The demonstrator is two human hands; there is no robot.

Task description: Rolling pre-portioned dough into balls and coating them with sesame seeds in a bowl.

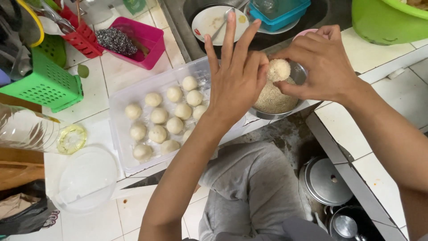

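A crumb-coated dough ball [279, 69] is pinched between my left hand [236, 76] and my right hand [318, 64], just above a metal bowl [298, 72] filled with pale crumbs [273, 98]. My left hand's thumb and forefinger touch the ball while its other fingers spread upward. My right hand cups the ball from the right. To the left, a clear plastic tray [122, 100] holds several plain dough balls [158, 116] in rows.
A sink [183, 18] at the top holds a dirty white plate [209, 20] and blue containers [278, 13]. A pink basket [147, 33] with a steel scourer, green rack [47, 82], clear bottle [40, 131], clear lid [87, 178] and green tub [385, 20] surround. Metal pots [327, 180] stand below.
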